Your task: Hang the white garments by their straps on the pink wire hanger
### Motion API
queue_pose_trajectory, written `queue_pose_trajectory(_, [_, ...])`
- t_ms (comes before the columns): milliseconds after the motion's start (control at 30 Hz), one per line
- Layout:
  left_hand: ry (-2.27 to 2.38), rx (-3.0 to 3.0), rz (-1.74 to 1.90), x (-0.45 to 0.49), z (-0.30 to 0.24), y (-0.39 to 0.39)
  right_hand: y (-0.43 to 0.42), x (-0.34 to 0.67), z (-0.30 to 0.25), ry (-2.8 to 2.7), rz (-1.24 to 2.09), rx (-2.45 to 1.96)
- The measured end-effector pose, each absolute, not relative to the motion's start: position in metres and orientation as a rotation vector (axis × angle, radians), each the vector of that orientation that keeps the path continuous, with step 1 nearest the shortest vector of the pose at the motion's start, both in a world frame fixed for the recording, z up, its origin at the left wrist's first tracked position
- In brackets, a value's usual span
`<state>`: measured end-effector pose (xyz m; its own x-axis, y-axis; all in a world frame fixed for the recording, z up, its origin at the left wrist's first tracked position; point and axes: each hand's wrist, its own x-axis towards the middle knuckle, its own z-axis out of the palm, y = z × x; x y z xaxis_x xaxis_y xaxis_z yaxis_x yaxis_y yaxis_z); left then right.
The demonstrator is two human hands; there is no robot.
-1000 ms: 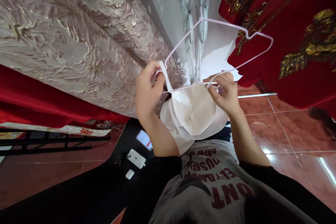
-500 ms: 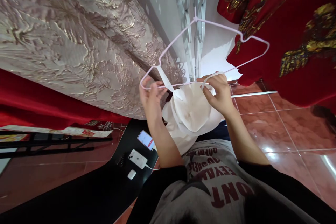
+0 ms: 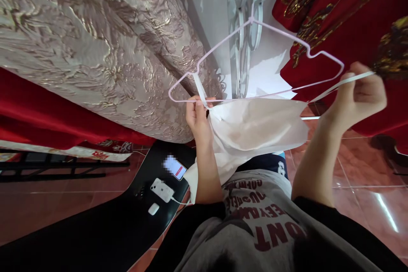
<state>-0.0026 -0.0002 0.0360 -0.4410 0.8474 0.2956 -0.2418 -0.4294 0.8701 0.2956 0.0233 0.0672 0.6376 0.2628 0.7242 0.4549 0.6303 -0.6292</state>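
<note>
Item: white garment [image 3: 255, 129], pale and thin, lying just below the lower bar of the hanger and spread along it from the left hand toward the right end. Half a second before, the same cloth had sat bunched between two hands held close together.

Item: hanger [image 3: 251, 20], lilac, thin, its notched shoulders uppermost.

Item: left strap [image 3: 200, 88], looped over the hanger at its left notch, as it had been half a second earlier.

Item: right strap [image 3: 349, 79], off the right notch, drawn taut outward past the hanger's right end.

Hands: well apart. The left hand [image 3: 199, 114] had closed from a loose spread; thumb and fingers were pinched about the foot of the left strap at the lower bar, though the fingers behind were partly hidden and their exact hold was uncertain. The right hand [image 3: 363, 93] had swung out from near the bar's middle and was curled on the right strap.

Consequence, as judged: one side secured, the other free but stretched toward its own end.

Surroundings: brocade cloth [image 3: 127, 42] at left; red cloth [image 3: 360, 42] with gold ornament at right; black surface [image 3: 95, 229] bearing a white phone [image 3: 162, 190], a lit phone [image 3: 176, 169] and a small white case [image 3: 153, 208].
</note>
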Motion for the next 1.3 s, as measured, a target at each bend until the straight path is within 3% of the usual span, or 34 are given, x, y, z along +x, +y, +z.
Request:
queue_pose_trajectory(200, [1.053,1.001,1.885,0.001,0.031,0.005,0.029,0.297,0.121,-1.441,0.065,-1.124])
queue_pose_trajectory(367, [1.172,0.977,1.813,0.002,0.031,0.007,0.023,0.269,0.146,-1.663,-0.136,-1.115])
queue_pose_trajectory(500, [1.175,0.992,1.786,0.005,0.031,0.005,0.015,0.243,0.118,-1.526,-0.181,-0.836])
queue_pose_trajectory(633, [1.102,0.930,1.824,0.006,0.029,0.005,0.021,0.219,0.073,-1.937,0.222,-0.997])
queue_pose_trajectory(733, [1.137,0.903,1.797,0.001,0.027,0.002,0.028,0.208,0.051,-2.009,0.199,-1.112])
queue_pose_trajectory(1033, [1.065,1.166,1.418,-0.033,0.082,-0.038,0.012,0.203,0.044,-1.891,0.275,-1.112])
queue_pose_trajectory(1167, [0.981,1.174,1.623,-0.046,0.105,-0.027,0.007,0.197,0.043,-1.931,0.325,-1.089])
queue_pose_trajectory(1300, [1.060,1.141,1.848,-0.056,0.086,-0.004,0.005,0.196,0.041,-1.962,0.297,-1.084])
